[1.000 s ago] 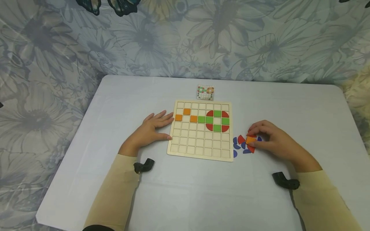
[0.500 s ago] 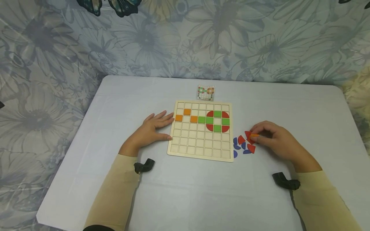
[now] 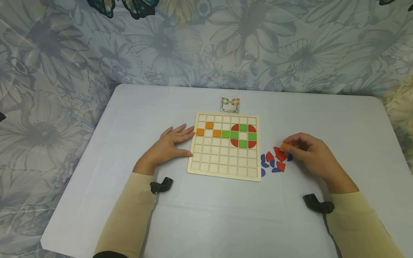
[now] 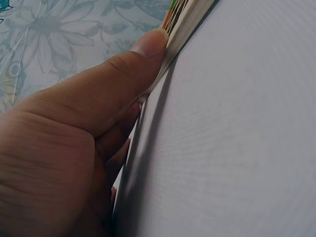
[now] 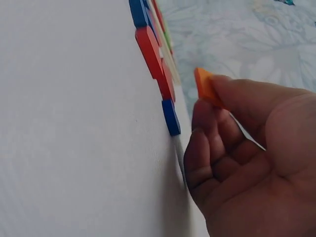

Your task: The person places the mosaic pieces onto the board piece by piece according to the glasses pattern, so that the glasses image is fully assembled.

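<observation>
Orange square, one [image 5: 203, 88]. We found it tilted, pinched between thumb and fingertips of the right hand [image 3: 311, 157], above the right end of the loose pile and, in the right wrist view, apart from it. A second earlier it had shown its full face low over the pile; half a second earlier, only its edge.

Loose pieces, several: red pieces [image 3: 269, 156] and blue pieces [image 3: 265, 164], right of the board. One blue piece, lost behind the fingers half a second earlier, showed again.

Board [image 3: 214, 158], one, gridded: three orange squares [image 3: 209, 125], five green squares [image 3: 225, 134], four red quarters [image 3: 235, 142]; we noted no change. We judged the lifted piece secured but not yet placed.

Left hand [image 3: 166, 146]: fingers spread, thumb touching the board's left edge, unmoved.

Pattern card [image 3: 230, 104], one, behind the board.
</observation>
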### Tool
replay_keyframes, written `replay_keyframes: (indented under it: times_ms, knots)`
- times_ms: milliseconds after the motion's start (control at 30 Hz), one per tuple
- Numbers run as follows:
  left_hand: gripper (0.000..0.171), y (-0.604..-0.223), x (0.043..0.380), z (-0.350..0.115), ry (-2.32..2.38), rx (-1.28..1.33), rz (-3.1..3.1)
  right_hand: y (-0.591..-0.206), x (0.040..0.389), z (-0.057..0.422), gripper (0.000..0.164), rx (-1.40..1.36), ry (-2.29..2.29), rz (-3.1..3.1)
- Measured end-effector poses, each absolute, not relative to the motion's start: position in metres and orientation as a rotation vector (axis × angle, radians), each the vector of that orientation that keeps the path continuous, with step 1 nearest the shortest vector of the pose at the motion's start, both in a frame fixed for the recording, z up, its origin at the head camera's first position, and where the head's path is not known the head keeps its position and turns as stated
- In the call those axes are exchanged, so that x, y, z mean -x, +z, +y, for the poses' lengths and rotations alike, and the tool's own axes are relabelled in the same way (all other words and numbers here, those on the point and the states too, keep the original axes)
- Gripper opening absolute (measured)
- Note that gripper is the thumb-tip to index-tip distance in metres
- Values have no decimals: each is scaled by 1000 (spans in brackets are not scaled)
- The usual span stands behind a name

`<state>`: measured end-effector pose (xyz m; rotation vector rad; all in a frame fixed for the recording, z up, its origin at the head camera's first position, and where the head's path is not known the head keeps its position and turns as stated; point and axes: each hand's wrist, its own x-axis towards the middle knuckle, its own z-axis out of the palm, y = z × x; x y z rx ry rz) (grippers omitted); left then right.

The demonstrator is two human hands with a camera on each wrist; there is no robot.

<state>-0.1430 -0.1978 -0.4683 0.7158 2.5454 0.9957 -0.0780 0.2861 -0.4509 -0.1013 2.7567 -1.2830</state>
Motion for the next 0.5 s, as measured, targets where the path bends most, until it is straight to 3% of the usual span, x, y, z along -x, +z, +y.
replay_keyframes:
  times_ms: [500]
  knots:
    - [85, -470, 144, -198, 972, -718, 2558, -435, 79, 238, 19, 200, -1366, 2625]
